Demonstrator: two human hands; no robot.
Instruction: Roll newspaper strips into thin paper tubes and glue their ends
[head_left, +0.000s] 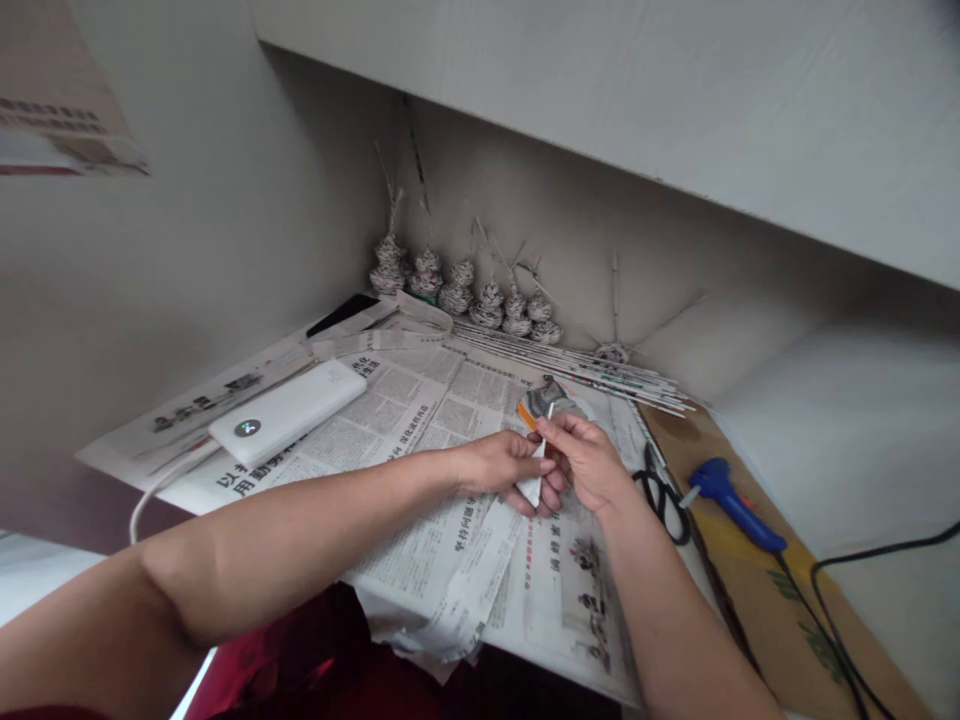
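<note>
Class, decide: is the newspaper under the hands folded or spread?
Spread: the newspaper lies mostly flat, with print showing around the left hand and right hand.

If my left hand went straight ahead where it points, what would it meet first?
Most likely your right hand, just past the white paper your left hand holds; depth is unclear.

Newspaper-covered tabletop (420, 425) with white power bank (296, 408), thin paper rods (577, 366), black-handled scissors (658, 490).
</note>
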